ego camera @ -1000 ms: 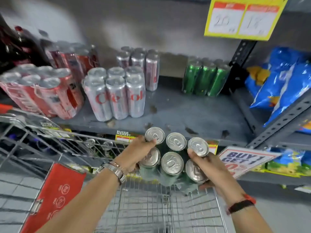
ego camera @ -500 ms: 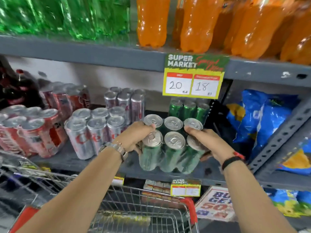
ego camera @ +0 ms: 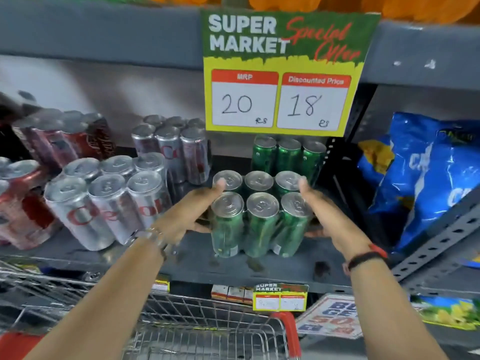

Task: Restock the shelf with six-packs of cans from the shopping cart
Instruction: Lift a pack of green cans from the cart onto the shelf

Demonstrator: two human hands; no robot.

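Since 0.5 s ago we land the green shrink-wrapped six-pack [ego camera: 259, 214] on the grey metal shelf [ego camera: 197, 252]; left hand [ego camera: 193, 213] and right hand [ego camera: 328, 216] clamp its 9 and 3 o'clock sides; release pending.

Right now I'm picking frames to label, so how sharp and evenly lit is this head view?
Head view: the price sign reads crisply; the green six-pack is fairly sharp; the left hand and watch smear with motion; wide-angle bending curves the shelf; the silver cans show soft glare.

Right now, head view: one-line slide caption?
Both hands, left and right, set a green six-pack on the grey shelf before another green pack.
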